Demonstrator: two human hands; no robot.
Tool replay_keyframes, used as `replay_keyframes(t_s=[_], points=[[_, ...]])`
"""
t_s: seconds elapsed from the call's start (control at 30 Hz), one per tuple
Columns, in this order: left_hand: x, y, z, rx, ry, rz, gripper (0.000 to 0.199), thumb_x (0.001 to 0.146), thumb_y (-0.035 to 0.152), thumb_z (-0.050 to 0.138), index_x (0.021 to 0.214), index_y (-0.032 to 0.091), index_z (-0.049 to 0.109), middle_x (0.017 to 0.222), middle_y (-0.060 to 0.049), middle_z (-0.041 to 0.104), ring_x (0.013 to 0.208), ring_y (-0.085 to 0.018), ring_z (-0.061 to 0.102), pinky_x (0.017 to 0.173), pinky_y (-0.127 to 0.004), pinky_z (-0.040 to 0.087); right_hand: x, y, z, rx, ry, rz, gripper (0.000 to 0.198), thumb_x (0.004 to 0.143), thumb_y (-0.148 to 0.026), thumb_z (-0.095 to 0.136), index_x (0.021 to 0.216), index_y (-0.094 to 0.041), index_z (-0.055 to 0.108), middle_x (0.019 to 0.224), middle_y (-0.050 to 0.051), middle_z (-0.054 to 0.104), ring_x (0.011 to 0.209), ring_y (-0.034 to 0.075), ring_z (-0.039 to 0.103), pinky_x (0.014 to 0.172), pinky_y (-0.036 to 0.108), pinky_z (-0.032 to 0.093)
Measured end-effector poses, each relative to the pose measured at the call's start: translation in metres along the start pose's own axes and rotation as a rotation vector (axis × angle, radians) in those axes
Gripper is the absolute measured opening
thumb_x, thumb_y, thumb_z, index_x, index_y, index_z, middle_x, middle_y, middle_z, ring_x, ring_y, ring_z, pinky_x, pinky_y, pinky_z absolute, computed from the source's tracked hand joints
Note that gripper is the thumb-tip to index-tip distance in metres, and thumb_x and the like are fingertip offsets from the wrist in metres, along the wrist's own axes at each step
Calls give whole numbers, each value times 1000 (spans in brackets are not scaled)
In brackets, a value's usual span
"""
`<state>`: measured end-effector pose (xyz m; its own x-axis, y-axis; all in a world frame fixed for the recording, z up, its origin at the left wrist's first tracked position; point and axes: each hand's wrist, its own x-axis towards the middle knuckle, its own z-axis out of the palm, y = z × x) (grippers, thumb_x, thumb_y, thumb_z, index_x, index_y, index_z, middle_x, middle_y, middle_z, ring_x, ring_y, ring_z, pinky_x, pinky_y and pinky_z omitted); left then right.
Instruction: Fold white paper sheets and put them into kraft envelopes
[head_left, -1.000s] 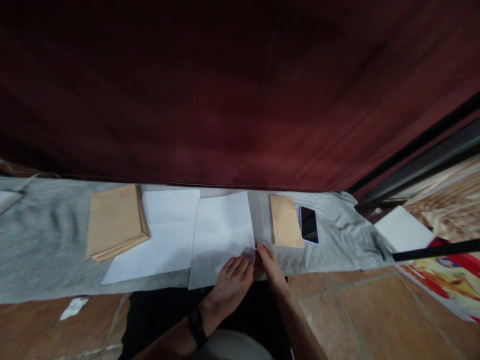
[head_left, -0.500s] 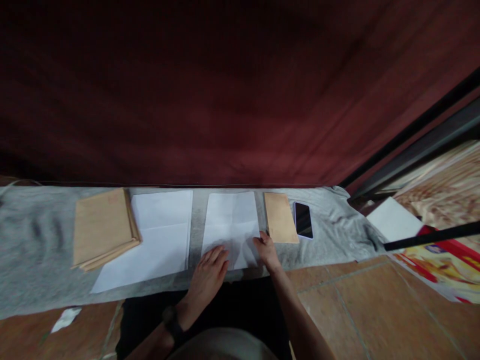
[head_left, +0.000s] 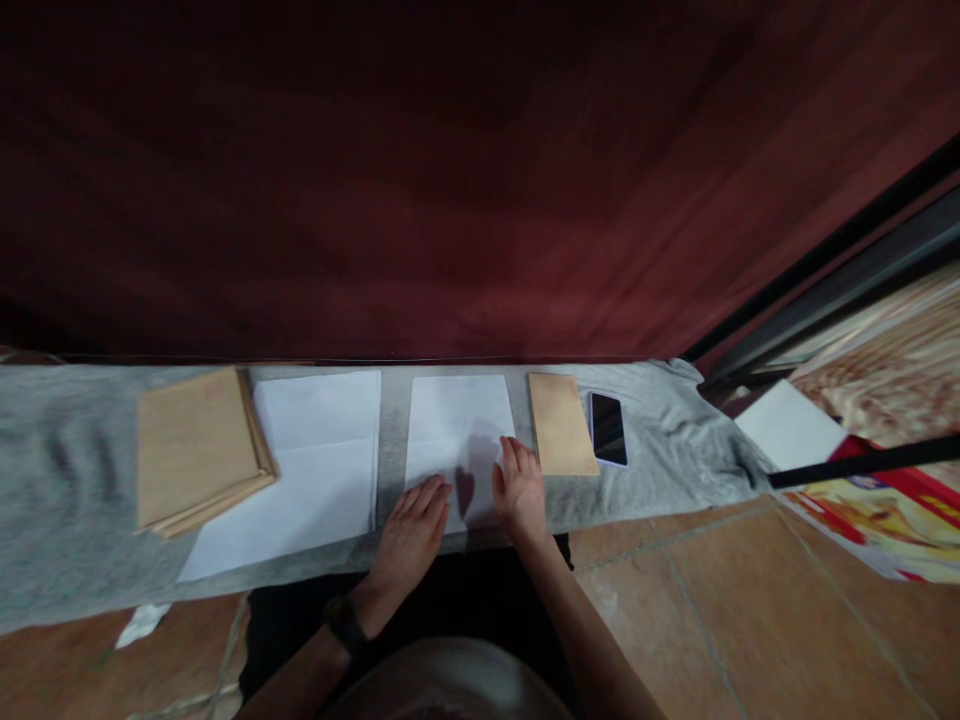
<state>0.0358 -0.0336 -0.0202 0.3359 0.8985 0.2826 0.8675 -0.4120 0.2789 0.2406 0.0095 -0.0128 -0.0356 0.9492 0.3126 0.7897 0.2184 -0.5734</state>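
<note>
A white sheet of paper (head_left: 454,420) with faint creases lies in front of me on grey cloth. My left hand (head_left: 412,530) rests open and flat over its lower left corner, a dark band on the wrist. At the sheet's right edge is my right hand (head_left: 520,490), fingers extended and thumb apart, casting a dark shadow on the paper. The lower right edge of the sheet is hidden under that hand. Just right of it lies a small brown envelope (head_left: 562,425).
Left are more white sheets (head_left: 326,470), partly covered by a stack of brown envelopes (head_left: 199,440). A phone (head_left: 607,430) lies beside the single envelope. The grey cloth (head_left: 675,450) ends against a dark red curtain (head_left: 465,250). A colourful box (head_left: 885,520) stands far right.
My right hand has turned and shifted slightly left and up along the sheet's edge, its fingers now straighter. The left hand stays on the paper. The view has shifted a little.
</note>
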Motion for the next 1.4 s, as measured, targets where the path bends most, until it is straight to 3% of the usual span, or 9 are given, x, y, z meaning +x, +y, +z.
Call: replay_keyframes(t_s=[0.1, 0.3, 0.47, 0.63, 0.83, 1.03, 1.17, 1.4], points=[[26, 0, 3, 0, 29, 7, 47, 101, 25, 36, 144, 12, 52, 147, -14, 56, 140, -26, 49, 115, -46, 43, 4, -14, 18, 28, -35, -133, 47, 103, -26, 38, 146, -12, 50, 147, 17, 53, 139, 29, 46, 113, 49, 44], [70, -7, 28, 51, -16, -45, 59, 96, 14, 27, 153, 4, 35, 160, -20, 39, 153, -27, 26, 122, -50, 32, 25, -29, 44, -1, -123, -130, 49, 107, -30, 30, 150, -13, 48, 153, 12, 51, 145, 22, 42, 122, 44, 35], [73, -9, 37, 120, -51, -97, 58, 97, 17, 26, 153, 2, 36, 160, -22, 37, 153, -28, 25, 123, -50, 29, 30, -21, 45, -190, -164, -100, 49, 107, -37, 39, 150, -17, 47, 158, 11, 43, 149, 24, 36, 123, 46, 27], [70, -15, 34, 137, -24, -144, 61, 100, 29, 29, 151, -4, 36, 160, -26, 35, 153, -32, 27, 123, -50, 27, 24, -7, 44, -267, -111, -72, 54, 105, -38, 45, 154, -16, 41, 163, 14, 34, 150, 28, 33, 122, 48, 28], [84, -38, 33, 149, 57, -247, 64, 101, 35, 28, 152, -4, 33, 159, -28, 34, 152, -34, 27, 123, -55, 25, 20, -5, 43, -279, -28, -59, 58, 105, -35, 46, 157, -11, 35, 163, 19, 31, 151, 31, 30, 120, 51, 30], [140, -33, 45, 87, -11, -78, 59, 103, 34, 27, 154, 7, 36, 160, -17, 39, 153, -29, 26, 125, -51, 22, 20, -8, 44, -261, -8, -45, 58, 102, -33, 49, 155, -11, 38, 162, 19, 33, 150, 31, 33, 120, 51, 30], [173, -28, 57, 77, -57, -47, 58, 102, 35, 28, 154, 11, 39, 161, -14, 39, 153, -29, 26, 125, -53, 20, 20, -8, 44, -272, -8, -42, 59, 103, -35, 45, 156, -11, 35, 162, 17, 34, 151, 30, 32, 121, 51, 29], [192, -47, 61, 77, -51, -92, 58, 103, 41, 28, 155, 18, 40, 160, -10, 41, 154, -29, 24, 124, -54, 19, 22, -11, 39, -281, -50, -12, 60, 104, -40, 45, 156, -12, 37, 162, 17, 34, 151, 29, 32, 122, 49, 29]])
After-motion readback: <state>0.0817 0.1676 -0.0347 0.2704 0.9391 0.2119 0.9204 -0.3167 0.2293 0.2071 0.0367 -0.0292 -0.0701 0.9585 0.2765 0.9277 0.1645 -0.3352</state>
